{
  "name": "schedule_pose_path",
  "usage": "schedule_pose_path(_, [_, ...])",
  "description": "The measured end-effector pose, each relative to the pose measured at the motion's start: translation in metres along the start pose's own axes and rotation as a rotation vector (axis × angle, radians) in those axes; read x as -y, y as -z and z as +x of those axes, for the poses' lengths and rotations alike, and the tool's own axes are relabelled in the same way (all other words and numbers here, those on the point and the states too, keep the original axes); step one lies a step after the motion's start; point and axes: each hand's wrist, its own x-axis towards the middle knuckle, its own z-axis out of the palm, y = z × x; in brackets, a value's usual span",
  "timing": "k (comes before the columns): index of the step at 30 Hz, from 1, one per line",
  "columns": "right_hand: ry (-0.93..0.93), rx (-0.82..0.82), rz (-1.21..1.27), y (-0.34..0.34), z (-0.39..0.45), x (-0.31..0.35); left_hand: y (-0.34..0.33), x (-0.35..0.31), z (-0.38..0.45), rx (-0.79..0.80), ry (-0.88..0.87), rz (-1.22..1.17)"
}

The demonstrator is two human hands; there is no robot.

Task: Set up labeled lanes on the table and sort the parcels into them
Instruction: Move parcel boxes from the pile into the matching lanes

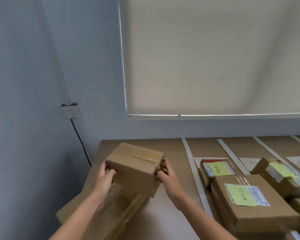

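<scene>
- A plain cardboard box [135, 168], taped along its top seam, is held up between both hands at about 7 o'clock in the view, over the left end of the desk [171, 148].
- The left hand [105, 179] grips the box's left end: its fingers [111, 172] curl round the near left corner, thumb at the side.
- The right hand [168, 177] grips the right end, its fingers [165, 163] wrapped round the far right edge and the thumb pressed on the near face.
- Under the box, toward 6 o'clock, lies a larger flat carton [114, 210]; whether the held box touches it cannot be told.
- At 3 o'clock of the box, white tape strips [187, 151] run from the desk's far edge toward the near side, marking off lanes.
- In the first lane to the right of that strip sit two parcels: a small one with a yellow note [216, 168] farther back, and a big brown one with a yellow note [249, 203] nearer, touching it.
- Farther toward 3 o'clock, in the next lane, another parcel with a yellow note [277, 172] stands tilted.
- At 12 o'clock hangs a beige roller blind [215, 58]; at 10 o'clock a wall socket [71, 112] with a dark cable [80, 141] dropping behind the desk.
</scene>
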Motion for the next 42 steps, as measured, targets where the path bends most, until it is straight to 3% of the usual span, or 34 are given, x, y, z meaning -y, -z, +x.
schedule_pose_path(10, [0.059, -0.095, 0.007, 0.068, -0.124, 0.044, -0.033, -0.051, -0.144, 0.08, -0.04, -0.012])
schedule_pose_path(20, [0.166, -0.27, 0.189, 0.175, -0.225, 0.072, -0.106, -0.094, -0.282, 0.134, -0.169, 0.083])
schedule_pose_path(24, [0.166, -0.249, 0.103, 0.234, -0.269, 0.078, -0.153, -0.106, -0.338, 0.106, -0.226, 0.093])
schedule_pose_path(34, [0.037, -0.047, -0.007, 0.361, -0.368, 0.049, -0.256, -0.07, -0.454, 0.164, -0.109, -0.005])
schedule_pose_path(42, [0.025, -0.122, -0.062, 0.389, -0.414, 0.028, -0.271, -0.049, -0.479, 0.066, -0.022, 0.013])
